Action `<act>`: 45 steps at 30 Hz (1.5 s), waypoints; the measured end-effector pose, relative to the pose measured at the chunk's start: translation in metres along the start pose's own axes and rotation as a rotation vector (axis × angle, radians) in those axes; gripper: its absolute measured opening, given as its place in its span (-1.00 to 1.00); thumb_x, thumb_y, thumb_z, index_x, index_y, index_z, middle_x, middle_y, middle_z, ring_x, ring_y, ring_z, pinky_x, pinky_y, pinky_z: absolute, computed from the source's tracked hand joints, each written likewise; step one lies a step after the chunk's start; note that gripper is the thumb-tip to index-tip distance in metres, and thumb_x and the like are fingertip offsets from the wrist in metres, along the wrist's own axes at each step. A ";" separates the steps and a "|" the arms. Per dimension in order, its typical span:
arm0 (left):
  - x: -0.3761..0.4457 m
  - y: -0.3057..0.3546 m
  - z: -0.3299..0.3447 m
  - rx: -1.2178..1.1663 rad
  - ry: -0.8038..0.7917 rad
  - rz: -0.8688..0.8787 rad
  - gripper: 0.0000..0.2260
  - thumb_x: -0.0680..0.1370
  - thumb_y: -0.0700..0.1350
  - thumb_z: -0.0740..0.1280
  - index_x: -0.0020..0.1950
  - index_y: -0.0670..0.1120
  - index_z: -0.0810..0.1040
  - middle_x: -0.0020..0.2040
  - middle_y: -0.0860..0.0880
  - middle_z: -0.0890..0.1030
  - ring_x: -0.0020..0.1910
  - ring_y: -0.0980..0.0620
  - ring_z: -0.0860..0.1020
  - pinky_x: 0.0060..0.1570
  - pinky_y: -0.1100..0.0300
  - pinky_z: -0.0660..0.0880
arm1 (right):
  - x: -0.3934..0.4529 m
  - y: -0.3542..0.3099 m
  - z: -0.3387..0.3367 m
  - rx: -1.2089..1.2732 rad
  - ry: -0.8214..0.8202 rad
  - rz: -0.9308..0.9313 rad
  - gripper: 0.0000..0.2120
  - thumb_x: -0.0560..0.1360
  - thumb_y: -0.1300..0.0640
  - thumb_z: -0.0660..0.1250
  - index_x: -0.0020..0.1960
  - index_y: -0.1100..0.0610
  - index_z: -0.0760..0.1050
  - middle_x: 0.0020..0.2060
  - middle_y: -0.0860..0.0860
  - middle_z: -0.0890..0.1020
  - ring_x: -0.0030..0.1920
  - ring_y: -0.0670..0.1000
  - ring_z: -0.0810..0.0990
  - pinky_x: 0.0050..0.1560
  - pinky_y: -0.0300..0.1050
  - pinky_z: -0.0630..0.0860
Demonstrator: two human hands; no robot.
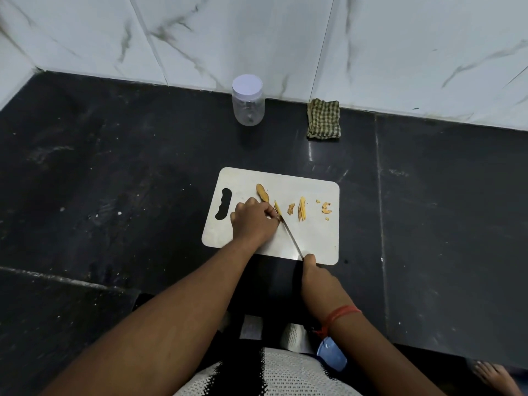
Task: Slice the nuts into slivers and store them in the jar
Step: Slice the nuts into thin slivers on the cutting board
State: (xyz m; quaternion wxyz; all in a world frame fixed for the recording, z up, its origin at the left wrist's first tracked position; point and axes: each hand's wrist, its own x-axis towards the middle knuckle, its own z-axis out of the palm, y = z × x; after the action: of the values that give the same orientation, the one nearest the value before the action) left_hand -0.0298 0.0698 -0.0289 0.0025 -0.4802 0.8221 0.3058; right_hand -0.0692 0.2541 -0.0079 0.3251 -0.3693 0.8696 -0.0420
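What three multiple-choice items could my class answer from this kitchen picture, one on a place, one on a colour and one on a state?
1. Where does the jar stand?
A. On the cutting board
B. On the dark counter by the tiled wall
C. In the left hand

2. What colour is the cutting board?
A. White
B. Green
C. Red

3. What state is the jar in?
A. Lid off, full of slivers
B. Lying on its side
C. Lid on, upright, nearly empty

Answers:
1. B: it stands behind the board, left of the checked cloth.
2. A: the board shows white under the nut slivers.
3. C: its white lid sits on top and the clear body shows almost nothing inside.
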 end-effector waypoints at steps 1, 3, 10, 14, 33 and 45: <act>0.000 0.000 0.000 0.000 0.000 -0.001 -0.94 0.57 0.06 0.34 -0.08 0.16 0.60 0.15 0.06 0.52 0.22 -0.05 0.39 0.20 0.03 0.28 | 0.002 -0.001 -0.002 0.001 0.007 0.002 -0.77 0.52 0.35 0.02 0.13 0.14 0.21 -0.26 0.07 0.45 -0.26 0.14 0.46 -0.19 -0.01 0.41; 0.000 0.000 0.000 0.006 -0.012 -0.002 -0.93 0.57 0.06 0.35 -0.05 0.14 0.62 0.16 0.05 0.52 0.23 -0.06 0.39 0.20 0.04 0.27 | 0.007 -0.005 -0.007 0.010 0.021 0.002 -0.78 0.52 0.35 0.01 0.10 0.12 0.20 -0.29 0.05 0.43 -0.25 0.14 0.46 -0.18 0.00 0.42; -0.001 0.002 0.000 0.002 -0.024 -0.002 -0.93 0.56 0.04 0.35 -0.12 0.15 0.58 0.15 0.05 0.52 0.23 -0.07 0.39 0.21 0.02 0.29 | 0.016 -0.009 -0.013 0.042 0.036 0.011 -0.81 0.54 0.33 0.03 0.11 0.14 0.21 -0.26 0.07 0.46 -0.24 0.13 0.47 -0.18 -0.01 0.42; 0.000 0.001 0.001 -0.002 -0.011 -0.003 -0.91 0.55 0.04 0.34 -0.04 0.12 0.65 0.13 0.06 0.53 0.22 -0.06 0.40 0.18 0.03 0.30 | 0.000 -0.002 -0.005 0.028 0.007 0.015 -0.79 0.54 0.31 0.02 0.14 0.11 0.19 -0.25 0.07 0.45 -0.23 0.13 0.46 -0.14 0.00 0.44; 0.001 -0.013 0.000 -0.084 0.002 0.077 -0.96 0.56 0.04 0.41 -0.08 0.13 0.60 -0.05 0.16 0.49 0.15 0.00 0.42 0.19 0.02 0.37 | 0.004 -0.004 -0.015 0.285 0.089 -0.043 -0.95 0.63 0.21 0.08 -0.01 0.17 0.27 -0.28 0.08 0.51 -0.34 0.03 0.47 -0.36 -0.06 0.34; 0.003 -0.006 0.005 0.231 0.148 0.408 -0.63 0.61 0.10 0.32 0.42 0.11 0.50 0.11 -0.04 0.48 0.12 -0.08 0.42 0.14 0.01 0.38 | 0.008 -0.005 -0.017 0.375 0.102 0.054 -0.93 0.63 0.20 0.09 -0.02 0.18 0.28 -0.25 0.12 0.52 -0.29 0.09 0.49 -0.31 -0.06 0.41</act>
State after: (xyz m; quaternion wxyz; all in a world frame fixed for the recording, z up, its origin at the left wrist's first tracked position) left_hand -0.0281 0.0680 -0.0364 -0.0647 -0.3218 0.9296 0.1679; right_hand -0.0803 0.2423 0.0023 0.3449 -0.2761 0.8714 -0.2133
